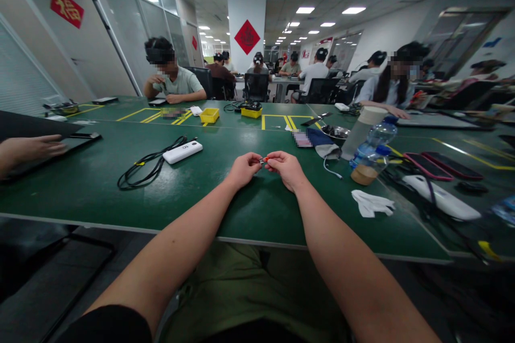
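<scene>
Just above the green table [193, 193], my two hands meet in front of me with their fingertips nearly touching. My left hand [244, 169] is closed in a pinch on a small dark and silvery piece [261, 161]. With thumb and fingers pressed together, my right hand [285, 168] grips a small orange-red piece [265, 159]. The two pieces touch or lie very close; whether they are joined I cannot tell. Fingers cover most of both, and they are too small to name by kind.
Left of my hands lie a white power bank [182, 152] and a coiled black cable [139, 169]. To the right are a crumpled white tissue [372, 203], plastic bottles [368, 163] and phones [428, 166]. Yellow trays [210, 116] stand farther back. A person's hand [32, 153] rests over a laptop at left.
</scene>
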`<state>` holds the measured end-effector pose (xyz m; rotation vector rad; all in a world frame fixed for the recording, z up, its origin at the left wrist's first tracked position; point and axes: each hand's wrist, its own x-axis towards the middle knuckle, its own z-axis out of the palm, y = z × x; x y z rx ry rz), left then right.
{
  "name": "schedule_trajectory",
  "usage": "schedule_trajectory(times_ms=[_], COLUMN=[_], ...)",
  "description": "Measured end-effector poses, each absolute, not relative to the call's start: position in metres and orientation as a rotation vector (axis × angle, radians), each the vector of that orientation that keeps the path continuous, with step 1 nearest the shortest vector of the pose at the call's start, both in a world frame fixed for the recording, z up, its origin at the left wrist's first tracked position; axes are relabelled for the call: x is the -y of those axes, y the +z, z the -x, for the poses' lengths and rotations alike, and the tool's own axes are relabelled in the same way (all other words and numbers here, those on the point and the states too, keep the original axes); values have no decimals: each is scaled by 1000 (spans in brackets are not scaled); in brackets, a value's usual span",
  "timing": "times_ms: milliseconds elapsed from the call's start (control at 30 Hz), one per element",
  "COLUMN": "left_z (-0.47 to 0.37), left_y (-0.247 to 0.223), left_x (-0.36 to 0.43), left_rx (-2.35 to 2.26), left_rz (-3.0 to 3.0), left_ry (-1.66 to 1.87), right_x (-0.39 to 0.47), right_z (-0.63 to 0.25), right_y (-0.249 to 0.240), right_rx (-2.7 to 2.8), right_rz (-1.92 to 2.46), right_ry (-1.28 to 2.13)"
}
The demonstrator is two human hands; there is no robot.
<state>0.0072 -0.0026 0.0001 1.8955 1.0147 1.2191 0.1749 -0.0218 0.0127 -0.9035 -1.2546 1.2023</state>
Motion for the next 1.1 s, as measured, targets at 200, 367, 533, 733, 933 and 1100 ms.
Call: schedule_trajectory(times_ms=[200, 367, 533, 733, 933, 1100], left_z=[-6, -6, -6, -7, -7, -7], left_y=[4, 6, 6, 5, 6, 6], left_x=[8, 10, 9, 8, 9, 10], left_rx=[-1109, -1136, -1152, -1123, -1113, -1131], left_rz=[-2084, -2110, -2105, -2102, -2098, -2102], left_ry=[1294, 1301, 1274, 1278, 1283, 1273], right_x=[22, 23, 22, 20, 22, 23], right_z=[-174, -174, -175, -175, -174, -172], right_y=[14, 14, 12, 9, 10, 11], right_rx=[1242, 1251, 1265, 1276, 1306, 1350], right_rz=[905, 923, 931, 925, 909, 933], right_ry=[1225, 1223, 1209, 1200, 1169, 1102])
